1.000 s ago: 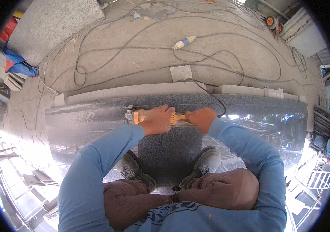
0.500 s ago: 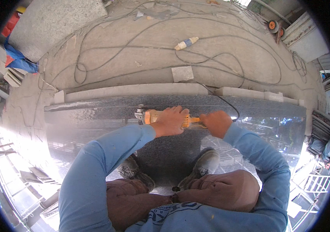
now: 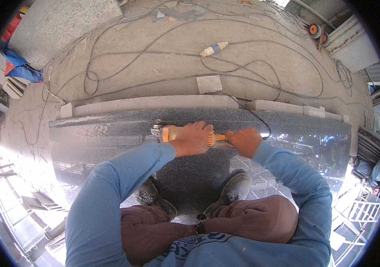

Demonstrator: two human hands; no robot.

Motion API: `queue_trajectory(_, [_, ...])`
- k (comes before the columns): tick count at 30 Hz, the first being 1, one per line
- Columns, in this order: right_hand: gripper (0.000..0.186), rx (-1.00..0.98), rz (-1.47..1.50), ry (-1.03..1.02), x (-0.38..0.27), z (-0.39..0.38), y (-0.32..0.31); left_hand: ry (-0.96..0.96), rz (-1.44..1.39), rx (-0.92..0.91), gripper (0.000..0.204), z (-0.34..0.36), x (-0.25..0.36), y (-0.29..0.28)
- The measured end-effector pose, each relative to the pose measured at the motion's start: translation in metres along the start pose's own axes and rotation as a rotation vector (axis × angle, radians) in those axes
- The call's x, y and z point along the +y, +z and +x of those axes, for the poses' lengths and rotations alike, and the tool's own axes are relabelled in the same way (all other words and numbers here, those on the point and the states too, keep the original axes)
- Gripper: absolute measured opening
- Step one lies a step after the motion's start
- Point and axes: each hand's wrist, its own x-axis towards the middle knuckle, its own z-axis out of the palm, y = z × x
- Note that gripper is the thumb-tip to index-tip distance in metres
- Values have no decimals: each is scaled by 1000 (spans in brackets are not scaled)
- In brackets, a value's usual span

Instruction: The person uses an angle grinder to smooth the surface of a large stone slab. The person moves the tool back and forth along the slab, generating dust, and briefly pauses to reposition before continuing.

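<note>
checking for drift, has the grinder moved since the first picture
Yes, to the right: against the small pale block beyond the dark stone slab, the grinder now sits slightly further right.

Far: dusty concrete floor [image 3: 181, 40], dark cables [image 3: 141, 53] strewn over it in wide loops; small pale square stone piece [image 3: 209, 84] lying nearer. Far left: large speckled grey slab [image 3: 65, 31], blue-and-red cloth [image 3: 23, 69] just beside it. Far right: orange-hubbed wheels [image 3: 314, 30], coiled cable [image 3: 345, 75] on floor nearer. Right: dark flat pieces [image 3: 369, 142] stacked at edge of view, white slatted rack [image 3: 365, 211] nearer. Near left: thin flat panels [image 3: 43, 201], washed out by glare.
</note>
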Motion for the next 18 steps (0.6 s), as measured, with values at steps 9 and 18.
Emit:
queue_trajectory(9, [19, -5, 83, -17, -9, 26, 10, -50, 55, -31, 74, -8, -27, 13])
queue_trajectory(18, [20, -26, 54, -23, -7, 15, -3, -8, 39, -11, 74, -5, -19, 10])
